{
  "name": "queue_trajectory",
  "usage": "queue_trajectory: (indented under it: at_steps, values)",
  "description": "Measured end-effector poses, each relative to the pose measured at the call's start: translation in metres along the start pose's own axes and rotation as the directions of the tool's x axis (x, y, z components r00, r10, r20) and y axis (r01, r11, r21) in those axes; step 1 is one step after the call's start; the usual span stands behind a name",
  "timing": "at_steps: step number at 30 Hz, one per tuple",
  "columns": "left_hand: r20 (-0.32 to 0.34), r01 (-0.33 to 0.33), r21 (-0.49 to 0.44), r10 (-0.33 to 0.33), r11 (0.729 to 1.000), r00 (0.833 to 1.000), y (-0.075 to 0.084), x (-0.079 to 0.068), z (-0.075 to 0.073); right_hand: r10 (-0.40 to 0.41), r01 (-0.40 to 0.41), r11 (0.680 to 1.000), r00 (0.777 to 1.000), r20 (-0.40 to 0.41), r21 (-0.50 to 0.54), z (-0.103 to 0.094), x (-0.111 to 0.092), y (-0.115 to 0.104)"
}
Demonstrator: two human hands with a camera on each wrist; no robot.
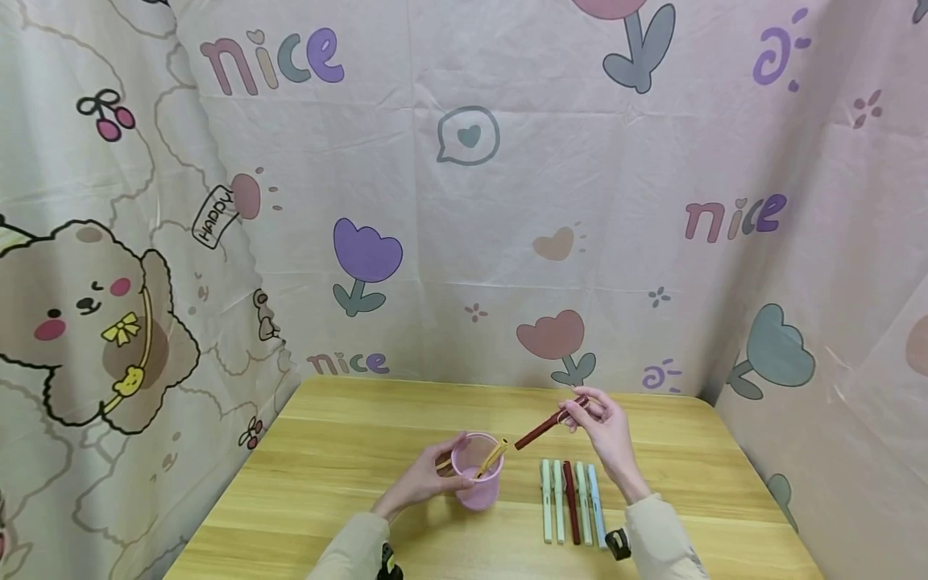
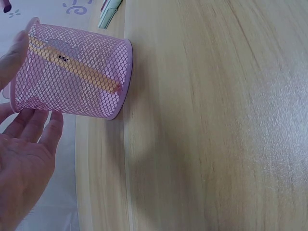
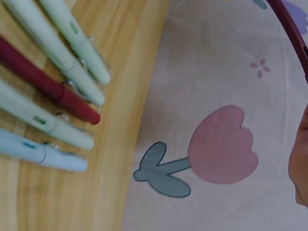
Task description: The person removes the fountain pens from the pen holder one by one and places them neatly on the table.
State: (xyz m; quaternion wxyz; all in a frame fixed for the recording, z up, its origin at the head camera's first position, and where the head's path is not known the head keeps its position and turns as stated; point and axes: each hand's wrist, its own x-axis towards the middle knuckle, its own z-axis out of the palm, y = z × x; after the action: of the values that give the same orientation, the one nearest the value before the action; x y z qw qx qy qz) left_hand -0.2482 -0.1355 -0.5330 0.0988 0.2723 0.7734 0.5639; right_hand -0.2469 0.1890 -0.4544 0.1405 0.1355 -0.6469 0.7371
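Observation:
My left hand grips a pink mesh pen holder by its rim, thumb on the near side and fingers round the far side. A yellow pen leans inside the holder, its upper end above the rim in the head view. Up to the right, my right hand pinches a dark red pen near one end. That pen slants, its lower end pointing left and down, a little apart from the holder's rim. In the right wrist view only part of this hand shows.
Side by side on the wooden table lie several capped pens: pale green pens, another dark red pen and a light blue pen at the right end. A patterned cloth hangs behind the table.

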Motion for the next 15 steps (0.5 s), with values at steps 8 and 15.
queue_trajectory:
  at_steps: [8, 15]
  values:
    - [0.001, -0.001, 0.0, 0.001, 1.0, 1.0, 0.002, 0.0, -0.001, 0.061, -0.061, 0.998, 0.998, 0.018, 0.016, -0.022, -0.007, 0.003]
    - [0.0, 0.002, 0.016, -0.002, 1.0, 1.0, 0.002, -0.001, 0.0, 0.102, -0.098, 0.983, 0.995, -0.014, 0.158, -0.035, -0.014, 0.01]
